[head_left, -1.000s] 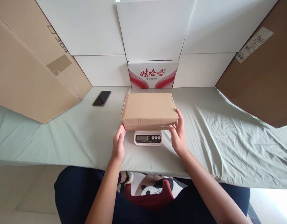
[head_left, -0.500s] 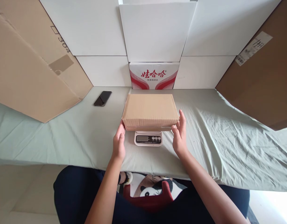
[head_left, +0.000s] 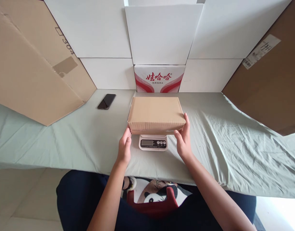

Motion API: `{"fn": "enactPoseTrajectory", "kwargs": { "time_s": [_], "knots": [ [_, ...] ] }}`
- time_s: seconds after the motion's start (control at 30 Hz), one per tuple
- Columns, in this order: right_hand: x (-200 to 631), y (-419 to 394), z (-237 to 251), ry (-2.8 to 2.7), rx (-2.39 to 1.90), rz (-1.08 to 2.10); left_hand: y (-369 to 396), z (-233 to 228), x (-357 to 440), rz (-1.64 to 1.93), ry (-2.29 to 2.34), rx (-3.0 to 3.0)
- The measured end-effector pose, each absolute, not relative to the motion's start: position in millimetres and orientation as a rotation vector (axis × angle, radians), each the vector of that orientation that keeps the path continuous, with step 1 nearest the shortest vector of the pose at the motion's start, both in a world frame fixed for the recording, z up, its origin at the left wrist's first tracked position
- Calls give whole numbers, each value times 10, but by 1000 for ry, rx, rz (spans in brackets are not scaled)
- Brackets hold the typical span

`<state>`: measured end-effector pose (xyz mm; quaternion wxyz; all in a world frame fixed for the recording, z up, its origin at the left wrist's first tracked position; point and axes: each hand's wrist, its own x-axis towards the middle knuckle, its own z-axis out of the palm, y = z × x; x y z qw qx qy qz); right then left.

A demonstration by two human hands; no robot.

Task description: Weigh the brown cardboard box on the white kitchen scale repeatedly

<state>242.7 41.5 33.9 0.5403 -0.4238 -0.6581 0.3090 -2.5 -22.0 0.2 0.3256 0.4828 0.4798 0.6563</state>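
The left hand (head_left: 124, 148) has its fingers open, and the fingertips touch the near left corner of a brown cardboard box (head_left: 156, 113). The right hand (head_left: 184, 141) is open too. Its fingers lie flat against the near right corner of the box. So both hands press the box lightly from the two sides, but they are not closed around it.

The box is shut and lies flat on top of a small white kitchen scale (head_left: 153, 143). The box covers most of the scale. Only the front part of the scale peeks out, with a little screen and round buttons, right between the two hands. The number on the screen is too small to read.

The scale sits on a table with a pale green cloth (head_left: 233, 141) that has many wrinkles. A black phone (head_left: 106, 101) lies on the cloth, well off to the left of the box. Behind the box stands a white and red carton with red writing (head_left: 159, 78). White boards (head_left: 161, 32) stand behind that. A big brown cardboard sheet (head_left: 29, 70) leans on the left, and another brown box (head_left: 269, 83) with a white label is on the right.
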Motion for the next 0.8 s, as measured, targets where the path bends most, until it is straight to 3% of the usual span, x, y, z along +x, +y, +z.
{"fn": "enactPoseTrajectory", "kwargs": {
  "time_s": [0.3, 0.47, 0.8],
  "knots": [
    [2290, 1173, 639, -1571, -743, 709, 541, 356, -244, 1674, 1138, 1417],
    [2125, 1719, 309, -1540, -709, 807, 1129, 115, -421, 1656, 1198, 1348],
    [2126, 1778, 122, -1498, -867, 847, 1188, -58, -437, 1544, 1222, 1261]
  ]
}}
